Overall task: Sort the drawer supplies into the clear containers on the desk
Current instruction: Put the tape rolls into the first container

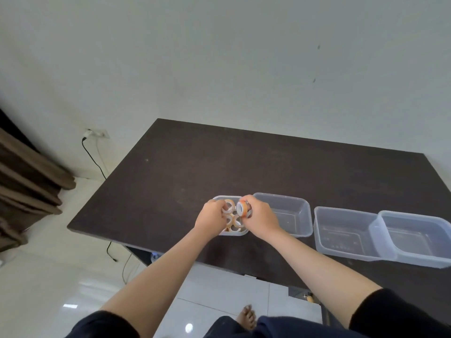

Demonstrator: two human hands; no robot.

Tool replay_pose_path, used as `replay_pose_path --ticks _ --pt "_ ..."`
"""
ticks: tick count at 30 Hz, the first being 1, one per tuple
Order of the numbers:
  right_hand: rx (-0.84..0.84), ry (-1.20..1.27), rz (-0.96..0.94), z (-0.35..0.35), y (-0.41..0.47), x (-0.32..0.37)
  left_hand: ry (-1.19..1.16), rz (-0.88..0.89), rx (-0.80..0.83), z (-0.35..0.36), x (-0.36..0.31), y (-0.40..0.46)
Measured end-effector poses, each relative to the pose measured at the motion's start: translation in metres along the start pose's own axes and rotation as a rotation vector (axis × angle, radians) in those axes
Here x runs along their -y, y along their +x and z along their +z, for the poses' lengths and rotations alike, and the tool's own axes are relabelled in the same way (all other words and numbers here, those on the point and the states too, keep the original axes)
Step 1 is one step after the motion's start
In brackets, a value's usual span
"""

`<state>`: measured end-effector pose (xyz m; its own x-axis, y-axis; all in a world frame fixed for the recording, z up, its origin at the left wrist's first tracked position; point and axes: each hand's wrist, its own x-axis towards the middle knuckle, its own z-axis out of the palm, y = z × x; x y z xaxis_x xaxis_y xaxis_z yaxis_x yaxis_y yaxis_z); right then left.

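A small clear container (pixel 220 198) stands on the dark desk (pixel 244 167) and holds several tape rolls (pixel 236 223). My left hand (pixel 211 215) reaches into it, fingers closed on a pale tape roll (pixel 228 209). Just above the container's right side, my right hand (pixel 260 214) grips an orange-edged tape roll (pixel 242 209), held on edge. Three larger clear containers lie to the right: one (pixel 290 213) beside my right hand, another (pixel 341 230) further along, and a third (pixel 415 237) overlapping it at the desk's right end.
A brown curtain (pixel 26 181) hangs at the left. A wall socket (pixel 96 134) with a black cable (pixel 94 158) sits by the desk's far left corner. White floor tiles (pixel 219 289) and a bare foot (pixel 246 318) show below the desk's near edge.
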<state>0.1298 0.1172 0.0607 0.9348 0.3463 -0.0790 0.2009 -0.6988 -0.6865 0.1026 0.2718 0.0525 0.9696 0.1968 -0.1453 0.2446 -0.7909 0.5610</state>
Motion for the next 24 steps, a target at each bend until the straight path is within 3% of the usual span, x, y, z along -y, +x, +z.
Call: replay_pose_path --ticks 9,24 --pt "0.090 -0.136 -0.011 0.012 0.021 -0.004 0.013 -0.002 0.001 0.008 0.007 0.015" --pt "0.024 0.008 -0.192 0.010 -0.045 -0.020 -0.100 0.026 -0.145 0.024 0.014 -0.075"
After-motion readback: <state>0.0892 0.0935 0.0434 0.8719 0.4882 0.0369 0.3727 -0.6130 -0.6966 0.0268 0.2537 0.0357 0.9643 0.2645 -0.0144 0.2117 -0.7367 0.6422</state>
